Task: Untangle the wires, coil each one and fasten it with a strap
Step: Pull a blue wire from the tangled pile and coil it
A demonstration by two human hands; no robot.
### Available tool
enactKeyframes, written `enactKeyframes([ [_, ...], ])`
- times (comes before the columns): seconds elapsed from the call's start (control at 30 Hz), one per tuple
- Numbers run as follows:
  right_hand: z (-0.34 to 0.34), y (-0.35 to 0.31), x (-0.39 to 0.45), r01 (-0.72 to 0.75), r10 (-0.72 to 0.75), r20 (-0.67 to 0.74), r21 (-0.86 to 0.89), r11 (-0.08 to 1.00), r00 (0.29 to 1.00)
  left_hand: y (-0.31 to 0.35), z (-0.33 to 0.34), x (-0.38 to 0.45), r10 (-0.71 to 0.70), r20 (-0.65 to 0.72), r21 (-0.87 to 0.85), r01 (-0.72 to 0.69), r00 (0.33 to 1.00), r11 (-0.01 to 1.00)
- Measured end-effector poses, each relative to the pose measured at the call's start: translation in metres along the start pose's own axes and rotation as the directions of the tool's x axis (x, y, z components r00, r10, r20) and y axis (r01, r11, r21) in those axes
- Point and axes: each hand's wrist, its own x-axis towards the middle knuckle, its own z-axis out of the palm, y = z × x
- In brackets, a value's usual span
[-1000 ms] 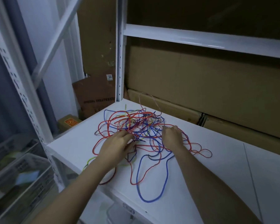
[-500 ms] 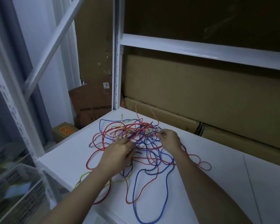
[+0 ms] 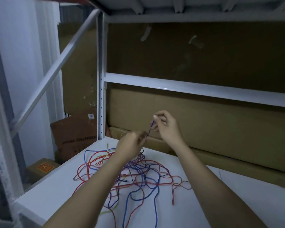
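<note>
Above a tangle of red and blue wires [image 3: 135,176] on a white shelf [image 3: 56,186], the right hand [image 3: 165,127] pinches a blue wire [image 3: 150,129] end between its fingers [image 3: 155,117]; the left hand [image 3: 130,145] grips it just below.

Both forearms reach forward, raised. The right hand [image 3: 167,127] sits higher — thumb and forefinger pinched together at the top, remaining fingers curled underneath. The left hand [image 3: 132,145] is lower and just beside it, blurred, its fingers bunched forward — the exact grip can't be made out.
</note>
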Motion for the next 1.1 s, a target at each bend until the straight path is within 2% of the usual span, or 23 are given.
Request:
enactKeyframes([
  [0.13,0.001,-0.026,0.008,0.014,-0.008,-0.07,0.086,0.996,0.997,0.015,-0.015,0.015,-0.059,-0.089,-0.151,0.045,0.994,0.988],
  [0.23,0.002,-0.038,0.013,0.015,0.018,-0.145,0.221,0.975,0.989,0.021,-0.029,0.026,-0.054,-0.111,-0.166,0.035,0.992,0.986],
  [0.33,0.0,-0.034,0.011,-0.056,0.093,-0.104,0.321,0.945,0.99,0.027,-0.047,0.038,-0.063,-0.121,-0.341,0.018,0.991,0.94],
  [0.4,0.003,-0.028,0.003,-0.142,0.143,0.014,0.242,0.96,0.99,0.035,-0.062,0.045,-0.068,-0.121,-0.47,0.003,0.99,0.883],
  [0.5,0.021,-0.017,-0.006,-0.211,0.192,0.23,0.06,0.976,0.954,0.041,-0.083,0.054,-0.085,-0.082,-0.564,0.024,0.993,0.826],
  [0.53,0.026,-0.013,-0.006,-0.206,0.197,0.222,0.016,0.978,0.955,0.04,-0.087,0.056,-0.096,-0.078,-0.578,0.034,0.992,0.815],
  [0.67,0.037,-0.014,0.012,-0.15,0.149,-0.021,-0.065,0.987,0.989,0.03,-0.104,0.064,-0.159,-0.137,-0.616,0.042,0.978,0.786],
  [0.77,0.042,-0.043,0.036,0.005,-0.018,-0.108,-0.113,0.994,0.994,0.022,-0.12,0.077,-0.196,-0.245,-0.533,0.037,0.949,0.846],
  [0.83,0.045,-0.074,0.055,0.109,-0.129,-0.166,-0.127,0.986,0.978,0.018,-0.132,0.086,-0.185,-0.389,-0.439,-0.004,0.903,0.899],
  [0.9,0.044,-0.1,0.07,0.095,-0.132,-0.176,-0.205,0.974,0.976,0.017,-0.143,0.091,-0.069,-0.536,-0.24,-0.074,0.842,0.968],
  [0.93,0.043,-0.111,0.076,0.064,-0.11,-0.167,-0.26,0.963,0.98,0.015,-0.149,0.092,0.033,-0.564,-0.119,-0.12,0.825,0.986],
  [1.03,0.044,-0.125,0.084,0.038,-0.056,-0.027,-0.443,0.896,0.998,0.006,-0.16,0.098,0.31,-0.464,0.204,-0.24,0.83,0.949],
  [1.1,0.045,-0.126,0.082,0.094,-0.065,0.072,-0.562,0.822,0.995,-0.003,-0.159,0.102,0.397,-0.377,0.361,-0.262,0.836,0.895],
])
